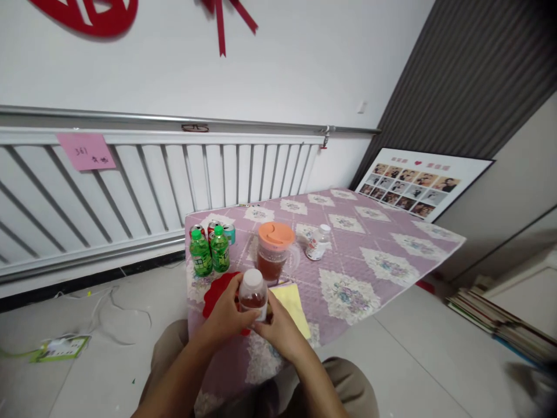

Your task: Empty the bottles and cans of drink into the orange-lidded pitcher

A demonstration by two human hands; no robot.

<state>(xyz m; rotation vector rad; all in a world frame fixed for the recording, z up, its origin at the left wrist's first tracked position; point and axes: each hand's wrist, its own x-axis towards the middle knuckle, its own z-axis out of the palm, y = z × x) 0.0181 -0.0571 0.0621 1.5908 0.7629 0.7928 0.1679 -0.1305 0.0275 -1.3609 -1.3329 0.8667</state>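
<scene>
Both hands are wrapped round a clear plastic bottle (pixel 253 295) with a white cap and reddish-brown liquid inside. My left hand (pixel 230 310) grips its left side, and my right hand (pixel 278 328) closes on its right side. The bottle stands upright near the table's front edge; its base is hidden by my fingers. Just behind it is a pitcher (pixel 270 261) with an orange lid and brown liquid. A red cloth-like piece (pixel 213 295) lies partly under my left hand. Beside my right hand are yellow sheets (pixel 294 306).
Two green bottles (pixel 201 255) and several cans (pixel 228 233) stand at the table's left. A white-capped bottle (pixel 318 242) stands right of the pitcher. A patterned cloth covers the table (pixel 348 264). A radiator (pixel 143 186) runs behind; a photo board (pixel 418 183) leans at the far right.
</scene>
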